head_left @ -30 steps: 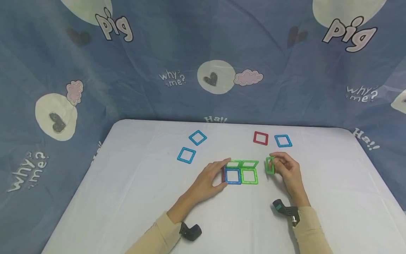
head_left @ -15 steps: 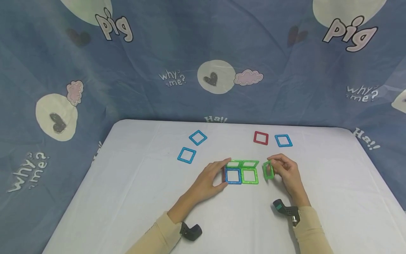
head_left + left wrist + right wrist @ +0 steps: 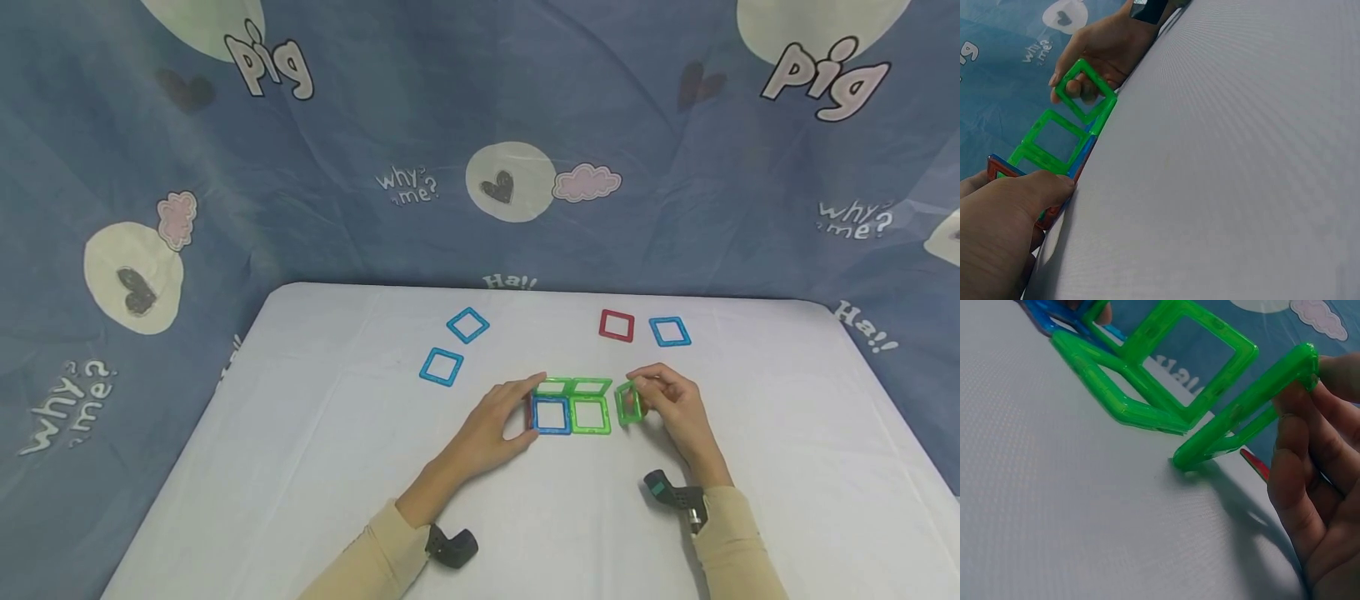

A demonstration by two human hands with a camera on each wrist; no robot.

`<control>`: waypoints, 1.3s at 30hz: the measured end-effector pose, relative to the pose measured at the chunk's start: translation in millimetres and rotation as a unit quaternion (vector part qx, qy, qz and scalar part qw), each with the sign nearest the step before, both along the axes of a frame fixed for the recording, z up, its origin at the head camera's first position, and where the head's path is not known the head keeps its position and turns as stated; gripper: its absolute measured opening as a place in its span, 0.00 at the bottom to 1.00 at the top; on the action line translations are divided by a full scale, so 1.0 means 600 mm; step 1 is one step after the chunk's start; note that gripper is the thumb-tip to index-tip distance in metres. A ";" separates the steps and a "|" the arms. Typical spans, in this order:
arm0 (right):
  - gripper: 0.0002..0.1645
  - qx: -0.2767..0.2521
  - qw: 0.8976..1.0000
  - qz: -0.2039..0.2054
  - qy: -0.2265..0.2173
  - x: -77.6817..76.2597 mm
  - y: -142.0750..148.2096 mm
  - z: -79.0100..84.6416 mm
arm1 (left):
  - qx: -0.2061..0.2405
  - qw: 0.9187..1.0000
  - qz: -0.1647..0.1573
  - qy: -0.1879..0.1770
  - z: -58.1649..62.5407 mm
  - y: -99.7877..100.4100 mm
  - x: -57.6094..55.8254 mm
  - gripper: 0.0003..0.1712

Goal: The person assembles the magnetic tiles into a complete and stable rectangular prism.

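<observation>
A small structure of square magnetic tiles stands in the middle of the table. In the head view its base is a blue tile (image 3: 551, 432) beside a green tile (image 3: 591, 432), with two green tiles (image 3: 592, 382) raised along the back edge. My left hand (image 3: 487, 429) grips the left end, thumb and fingers spanning the upright red tile (image 3: 1050, 217). Just right of the structure, my right hand (image 3: 678, 408) pinches another green tile (image 3: 1235, 419) by its upper part. That tile tilts, its lower corner close over the tabletop, a narrow gap from the base tile.
Farther back on the white table (image 3: 300, 433) lie loose tiles: two blue ones at left, the nearer blue tile (image 3: 435, 380) and the farther blue tile (image 3: 458, 317), plus a red tile (image 3: 617, 338) and a blue tile (image 3: 673, 344) at right. Printed blue fabric (image 3: 337, 233) hangs behind.
My right hand has shifted slightly left, bringing its green tile nearer the structure and turning it somewhat. The left hand and the structure have stayed put.
</observation>
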State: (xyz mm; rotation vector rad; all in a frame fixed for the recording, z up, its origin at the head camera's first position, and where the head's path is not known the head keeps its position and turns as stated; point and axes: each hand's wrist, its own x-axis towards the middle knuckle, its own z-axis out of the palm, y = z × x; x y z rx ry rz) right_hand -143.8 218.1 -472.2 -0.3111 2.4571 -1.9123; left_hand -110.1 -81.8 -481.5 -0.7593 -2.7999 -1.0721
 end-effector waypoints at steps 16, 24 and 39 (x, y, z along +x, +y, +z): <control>0.16 0.015 1.000 0.009 -0.013 -0.002 -0.003 0.002 | -0.003 1.000 0.003 -0.007 0.001 0.000 -0.001 0.48; 0.18 0.021 1.000 0.019 -0.008 -0.003 -0.003 -0.002 | 0.002 1.000 0.002 -0.009 0.002 0.001 0.001 0.48; 0.17 0.012 0.999 0.047 -0.014 -0.004 -0.007 -0.005 | -0.002 1.000 0.003 -0.008 -0.001 0.000 0.000 0.48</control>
